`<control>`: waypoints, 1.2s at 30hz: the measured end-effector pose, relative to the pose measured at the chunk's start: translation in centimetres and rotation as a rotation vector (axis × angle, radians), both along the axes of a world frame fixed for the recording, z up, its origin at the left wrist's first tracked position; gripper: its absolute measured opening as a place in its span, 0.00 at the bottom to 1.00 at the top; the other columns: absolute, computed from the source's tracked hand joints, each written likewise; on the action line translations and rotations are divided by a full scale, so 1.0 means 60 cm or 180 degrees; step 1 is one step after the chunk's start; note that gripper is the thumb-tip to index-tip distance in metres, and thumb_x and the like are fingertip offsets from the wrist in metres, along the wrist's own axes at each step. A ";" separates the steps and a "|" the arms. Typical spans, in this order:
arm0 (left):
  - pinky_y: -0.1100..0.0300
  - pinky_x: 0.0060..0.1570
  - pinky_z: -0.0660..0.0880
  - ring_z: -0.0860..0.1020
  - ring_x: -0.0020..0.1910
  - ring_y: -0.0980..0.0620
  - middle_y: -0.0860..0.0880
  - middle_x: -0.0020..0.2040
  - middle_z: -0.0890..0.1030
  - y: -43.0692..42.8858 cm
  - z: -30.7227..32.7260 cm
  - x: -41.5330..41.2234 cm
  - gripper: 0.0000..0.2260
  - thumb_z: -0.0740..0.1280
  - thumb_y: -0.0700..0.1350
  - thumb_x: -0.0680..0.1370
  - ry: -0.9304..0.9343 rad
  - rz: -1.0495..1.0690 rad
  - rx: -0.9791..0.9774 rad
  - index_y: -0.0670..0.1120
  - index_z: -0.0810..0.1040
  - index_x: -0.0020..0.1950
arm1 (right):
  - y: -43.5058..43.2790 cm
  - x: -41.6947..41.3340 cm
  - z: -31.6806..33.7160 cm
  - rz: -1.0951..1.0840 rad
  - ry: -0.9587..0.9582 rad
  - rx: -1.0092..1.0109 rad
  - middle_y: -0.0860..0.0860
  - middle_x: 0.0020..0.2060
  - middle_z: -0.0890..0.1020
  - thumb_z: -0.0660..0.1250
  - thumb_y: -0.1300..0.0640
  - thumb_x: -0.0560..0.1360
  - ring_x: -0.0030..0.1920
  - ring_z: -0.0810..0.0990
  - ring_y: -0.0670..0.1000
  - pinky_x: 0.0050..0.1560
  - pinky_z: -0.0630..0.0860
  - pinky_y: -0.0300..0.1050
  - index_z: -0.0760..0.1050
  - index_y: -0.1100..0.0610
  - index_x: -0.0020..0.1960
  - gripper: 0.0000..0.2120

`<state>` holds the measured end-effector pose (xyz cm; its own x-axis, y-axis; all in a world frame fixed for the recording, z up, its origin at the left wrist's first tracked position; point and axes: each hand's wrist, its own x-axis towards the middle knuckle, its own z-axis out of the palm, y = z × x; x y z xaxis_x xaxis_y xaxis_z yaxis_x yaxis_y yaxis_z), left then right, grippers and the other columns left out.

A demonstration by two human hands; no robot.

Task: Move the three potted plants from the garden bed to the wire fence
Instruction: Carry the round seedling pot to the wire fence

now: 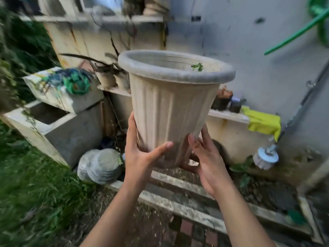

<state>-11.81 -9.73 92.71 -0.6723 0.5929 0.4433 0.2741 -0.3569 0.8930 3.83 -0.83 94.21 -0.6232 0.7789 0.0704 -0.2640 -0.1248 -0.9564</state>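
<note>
Two hands: left hand (140, 157), right hand (206, 161); fingers (132, 127) clasp beige ribbed plastic flowerpot (169, 107) low down.
Handling: likely light, top-heavy; support underneath.

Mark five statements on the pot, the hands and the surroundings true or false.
1. The left hand and right hand both hold the pot near its base. True.
2. The pot stands on the ground. False: it is held up in the air.
3. A small green sprig shows inside the pot's rim. True.
4. The yellow cloth lies on the grass at left. False: it hangs over the ledge at right.
5. The pot is upside down. False: it is upright, opening upward.
</note>
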 end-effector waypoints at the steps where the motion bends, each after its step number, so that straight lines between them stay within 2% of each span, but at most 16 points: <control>1: 0.38 0.74 0.72 0.71 0.78 0.45 0.53 0.80 0.70 -0.017 0.017 -0.006 0.55 0.86 0.60 0.61 -0.0028 0.0052 0.0075 0.65 0.60 0.82 | -0.011 -0.007 0.020 0.0121 0.0036 0.0050 0.45 0.73 0.77 0.81 0.29 0.59 0.73 0.76 0.56 0.71 0.70 0.73 0.63 0.29 0.77 0.50; 5: 0.35 0.75 0.69 0.72 0.78 0.42 0.49 0.80 0.71 -0.093 0.059 -0.002 0.56 0.87 0.59 0.59 -0.0168 0.0223 0.0402 0.65 0.62 0.81 | -0.053 -0.022 0.066 0.0552 0.0199 0.0181 0.44 0.75 0.75 0.81 0.31 0.58 0.73 0.76 0.56 0.69 0.73 0.72 0.63 0.29 0.76 0.50; 8: 0.35 0.75 0.70 0.74 0.76 0.42 0.49 0.79 0.73 -0.160 0.072 0.033 0.58 0.88 0.60 0.56 -0.0177 0.0597 0.0549 0.64 0.62 0.82 | -0.094 -0.020 0.074 0.0994 0.0375 0.0173 0.46 0.71 0.78 0.82 0.34 0.61 0.67 0.82 0.57 0.55 0.83 0.66 0.65 0.30 0.76 0.48; 10: 0.35 0.74 0.72 0.76 0.74 0.42 0.47 0.77 0.75 -0.208 0.076 0.062 0.59 0.88 0.59 0.55 -0.0199 0.0885 0.0597 0.60 0.63 0.82 | -0.132 -0.011 0.076 0.1264 0.0451 0.0093 0.45 0.71 0.79 0.82 0.36 0.62 0.66 0.83 0.55 0.52 0.85 0.65 0.64 0.31 0.77 0.47; 12: 0.45 0.67 0.80 0.81 0.70 0.46 0.47 0.73 0.80 -0.256 0.079 0.091 0.58 0.88 0.56 0.56 -0.0197 0.1078 0.0607 0.56 0.64 0.82 | -0.172 -0.003 0.072 0.1490 0.0553 -0.0020 0.45 0.71 0.79 0.83 0.39 0.64 0.67 0.82 0.55 0.53 0.84 0.67 0.65 0.31 0.76 0.46; 14: 0.54 0.60 0.83 0.83 0.65 0.48 0.48 0.69 0.83 -0.310 0.082 0.117 0.55 0.87 0.50 0.57 -0.0220 0.1262 0.0581 0.55 0.67 0.81 | -0.216 0.004 0.070 0.1611 0.0561 -0.0058 0.44 0.70 0.80 0.82 0.42 0.64 0.66 0.83 0.55 0.53 0.84 0.65 0.67 0.30 0.75 0.43; 15: 0.51 0.62 0.82 0.82 0.66 0.47 0.48 0.70 0.83 -0.340 0.084 0.127 0.54 0.86 0.48 0.57 -0.0225 0.1404 0.0562 0.56 0.67 0.81 | -0.240 0.006 0.072 0.1662 0.0542 -0.0043 0.44 0.70 0.80 0.81 0.42 0.64 0.66 0.83 0.55 0.53 0.84 0.65 0.67 0.29 0.74 0.42; 17: 0.39 0.70 0.76 0.78 0.72 0.44 0.47 0.74 0.79 -0.406 0.093 0.145 0.57 0.86 0.51 0.55 -0.0213 0.1709 0.0575 0.55 0.66 0.82 | -0.291 0.004 0.083 0.1834 0.0516 0.0030 0.46 0.72 0.78 0.79 0.42 0.64 0.67 0.82 0.56 0.56 0.82 0.70 0.67 0.29 0.74 0.42; 19: 0.36 0.71 0.75 0.77 0.74 0.43 0.46 0.75 0.77 -0.472 0.105 0.162 0.61 0.87 0.56 0.52 -0.0228 0.1999 0.0644 0.53 0.65 0.82 | -0.349 -0.007 0.093 0.2114 0.0593 0.0133 0.48 0.71 0.79 0.79 0.43 0.66 0.68 0.81 0.58 0.60 0.79 0.73 0.66 0.32 0.76 0.41; 21: 0.46 0.64 0.81 0.79 0.71 0.46 0.43 0.76 0.77 -0.546 0.115 0.175 0.61 0.86 0.54 0.52 -0.0232 0.2311 0.0706 0.50 0.64 0.83 | -0.424 -0.024 0.106 0.2398 0.0573 0.0220 0.49 0.70 0.80 0.78 0.43 0.67 0.68 0.81 0.58 0.62 0.78 0.73 0.66 0.34 0.77 0.41; 22: 0.51 0.59 0.83 0.80 0.68 0.48 0.43 0.75 0.77 -0.587 0.118 0.178 0.59 0.85 0.52 0.54 -0.0215 0.2460 0.0736 0.49 0.64 0.83 | -0.466 -0.032 0.111 0.2509 0.0552 0.0244 0.48 0.70 0.80 0.77 0.42 0.66 0.67 0.81 0.58 0.61 0.80 0.70 0.66 0.34 0.77 0.42; 25: 0.55 0.58 0.83 0.82 0.66 0.52 0.49 0.73 0.80 -0.727 0.124 0.186 0.55 0.81 0.52 0.58 -0.0085 0.2963 0.0692 0.50 0.64 0.83 | -0.605 -0.060 0.116 0.2860 0.0620 0.0309 0.45 0.69 0.80 0.76 0.43 0.69 0.64 0.84 0.50 0.47 0.86 0.56 0.66 0.31 0.75 0.37; 28: 0.63 0.49 0.83 0.85 0.61 0.56 0.56 0.66 0.84 -0.886 0.125 0.193 0.50 0.81 0.53 0.61 0.0121 0.3452 0.0596 0.50 0.66 0.81 | -0.759 -0.090 0.115 0.3321 0.0631 0.0286 0.47 0.69 0.80 0.77 0.41 0.68 0.63 0.85 0.53 0.44 0.86 0.58 0.66 0.31 0.75 0.39; 31: 0.63 0.49 0.82 0.84 0.62 0.56 0.55 0.67 0.83 -1.050 0.126 0.212 0.50 0.81 0.54 0.61 0.0139 0.3924 0.0608 0.51 0.67 0.81 | -0.928 -0.116 0.105 0.3766 0.0568 0.0148 0.47 0.68 0.81 0.81 0.37 0.63 0.62 0.85 0.55 0.43 0.85 0.56 0.68 0.27 0.72 0.41; 33: 0.62 0.51 0.83 0.83 0.64 0.56 0.54 0.69 0.82 -1.158 0.121 0.230 0.47 0.81 0.53 0.61 0.0247 0.4186 0.0630 0.56 0.69 0.79 | -1.043 -0.128 0.098 0.4094 0.0520 0.0070 0.45 0.66 0.82 0.82 0.34 0.59 0.61 0.86 0.54 0.42 0.85 0.53 0.70 0.25 0.69 0.42; 36: 0.60 0.56 0.82 0.81 0.67 0.56 0.54 0.71 0.81 -1.298 0.111 0.267 0.45 0.81 0.51 0.61 0.0292 0.4612 0.0678 0.59 0.69 0.77 | -1.206 -0.133 0.085 0.4538 0.0473 0.0067 0.46 0.67 0.81 0.82 0.36 0.61 0.60 0.86 0.53 0.43 0.85 0.52 0.72 0.24 0.66 0.37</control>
<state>4.24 -87.60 99.38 -0.5751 -0.6419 0.5073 0.5515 0.1538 0.8199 -4.16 -73.17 99.29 -0.8435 -0.4958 0.2064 -0.0236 -0.3498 -0.9365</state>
